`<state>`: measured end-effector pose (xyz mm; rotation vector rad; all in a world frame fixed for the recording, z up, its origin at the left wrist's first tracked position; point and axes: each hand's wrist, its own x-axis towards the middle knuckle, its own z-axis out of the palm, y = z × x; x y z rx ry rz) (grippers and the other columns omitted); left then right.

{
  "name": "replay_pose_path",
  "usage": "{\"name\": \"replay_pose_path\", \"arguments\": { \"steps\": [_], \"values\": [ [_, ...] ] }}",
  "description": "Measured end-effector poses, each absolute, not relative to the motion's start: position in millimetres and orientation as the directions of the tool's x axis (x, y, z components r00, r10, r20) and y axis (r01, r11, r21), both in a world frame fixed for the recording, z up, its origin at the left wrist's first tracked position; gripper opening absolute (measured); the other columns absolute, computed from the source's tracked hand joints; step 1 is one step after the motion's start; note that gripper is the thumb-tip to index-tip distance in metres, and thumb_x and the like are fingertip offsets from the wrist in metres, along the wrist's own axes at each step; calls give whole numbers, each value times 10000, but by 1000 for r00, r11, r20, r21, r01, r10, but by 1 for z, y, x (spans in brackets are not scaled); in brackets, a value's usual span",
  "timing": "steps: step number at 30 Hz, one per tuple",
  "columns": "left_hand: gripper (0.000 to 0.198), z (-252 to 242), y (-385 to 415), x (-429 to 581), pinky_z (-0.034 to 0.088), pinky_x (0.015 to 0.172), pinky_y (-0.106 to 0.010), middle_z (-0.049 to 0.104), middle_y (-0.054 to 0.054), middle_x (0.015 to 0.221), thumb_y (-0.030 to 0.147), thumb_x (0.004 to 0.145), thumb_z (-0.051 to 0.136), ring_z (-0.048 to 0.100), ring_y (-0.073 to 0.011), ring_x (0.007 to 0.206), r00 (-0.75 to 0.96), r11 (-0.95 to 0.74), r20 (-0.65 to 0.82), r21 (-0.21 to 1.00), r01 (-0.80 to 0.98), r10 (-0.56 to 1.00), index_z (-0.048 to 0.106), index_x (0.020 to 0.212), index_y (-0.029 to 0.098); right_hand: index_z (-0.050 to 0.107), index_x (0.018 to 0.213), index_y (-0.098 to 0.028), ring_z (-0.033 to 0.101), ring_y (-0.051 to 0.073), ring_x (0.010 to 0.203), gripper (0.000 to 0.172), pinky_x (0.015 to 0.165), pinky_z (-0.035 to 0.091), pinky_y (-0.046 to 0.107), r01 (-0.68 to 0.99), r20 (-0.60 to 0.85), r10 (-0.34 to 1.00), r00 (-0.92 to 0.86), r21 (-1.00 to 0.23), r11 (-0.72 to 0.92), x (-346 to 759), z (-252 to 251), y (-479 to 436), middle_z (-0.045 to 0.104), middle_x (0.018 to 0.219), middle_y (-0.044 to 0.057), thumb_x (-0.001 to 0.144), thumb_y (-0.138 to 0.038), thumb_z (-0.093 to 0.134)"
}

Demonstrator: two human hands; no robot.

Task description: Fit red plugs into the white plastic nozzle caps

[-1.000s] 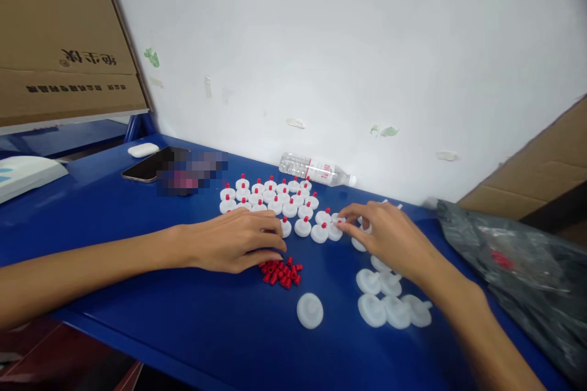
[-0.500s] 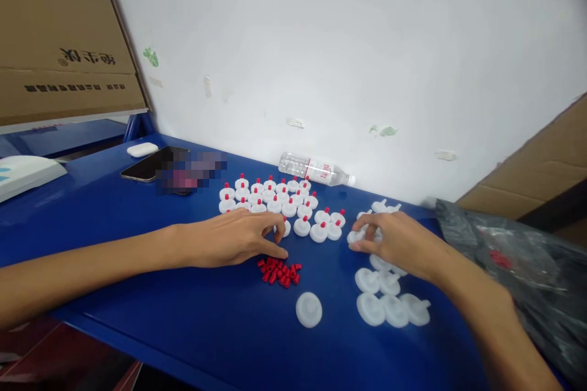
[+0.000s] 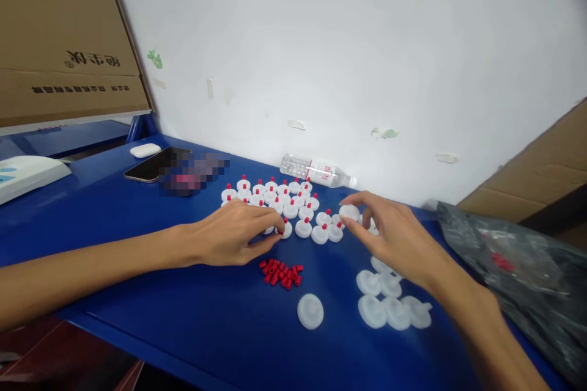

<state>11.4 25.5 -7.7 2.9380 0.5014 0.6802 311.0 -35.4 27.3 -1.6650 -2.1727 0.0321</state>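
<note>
Disc (image 3: 349, 214), white, smooth and rounded at the rim, sits pinched between the thumb and forefinger of my right hand (image 3: 389, 232), above the blue table (image 3: 197, 317) and just beside the nearest capped discs (image 3: 320, 233). Its broad face turns toward me, tilted up; being round, it shows no single long axis, and I cannot tell where any stem points because my fingers cover its far side. The capped discs stand with short stems upright, each red tip pointing up. My left hand (image 3: 241, 229) hovers over their near edge, thumb and forefinger drawn nearly together; a hint of red shows there, but I cannot tell whether I grip anything. Below it lie loose red caps (image 3: 281, 274), small tubes pointing every way. Near my right wrist, translucent white discs (image 3: 372, 311) lie flat.
</note>
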Motion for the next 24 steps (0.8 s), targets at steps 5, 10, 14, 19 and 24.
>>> {"name": "replay_pose_path", "arguments": {
  "steps": [5, 10, 14, 19, 24],
  "values": [
    [120, -9, 26, 12, 442, 557, -210, 741, 5, 875, 231, 1009, 566, 646, -88, 619, 773, -953, 564, 96, 289, 291, 663, 1048, 173, 605, 1232, -264, 656, 170, 759, 290, 662, 510, 327, 875, 434, 822, -368, -137, 465, 290, 16, -39, 664, 1102, 35, 1009, -431, 522],
    [177, -12, 28, 11, 470, 593, -204, 746, -33, 973, 218, 1014, 583, 696, -111, 741, 735, -965, 647, 5, 261, 202, 681, 1154, 171, 588, 1234, -217, 692, 223, 887, 312, 719, 564, 368, 828, 428, 763, -484, -57, 557, 271, 6, -43, 660, 1184, 75, 982, -400, 601],
    [194, -13, 25, 12, 463, 567, -199, 740, -48, 970, 211, 1022, 565, 673, -104, 691, 750, -970, 632, 11, 241, 194, 687, 1166, 167, 577, 1233, -192, 713, 230, 847, 312, 716, 580, 382, 793, 452, 717, -531, -32, 608, 261, 1, -45, 716, 1072, 60, 962, -331, 646],
    [202, -15, 23, 12, 484, 589, -195, 732, -54, 959, 199, 1018, 571, 678, -109, 703, 754, -977, 630, 37, 210, 186, 682, 1182, 158, 601, 1220, -155, 715, 228, 903, 331, 785, 584, 381, 728, 569, 595, -568, 10, 686, 253, -4, -46, 734, 1064, 93, 972, -372, 630],
    [171, -16, 24, 14, 519, 657, -211, 725, -67, 976, 237, 1018, 582, 691, -133, 778, 714, -962, 648, 126, 242, 265, 677, 1132, 153, 633, 1176, -116, 718, 211, 860, 320, 787, 587, 365, 699, 691, 488, -534, 36, 715, 247, -3, -47, 744, 988, 95, 966, -357, 646]
  ]
}}
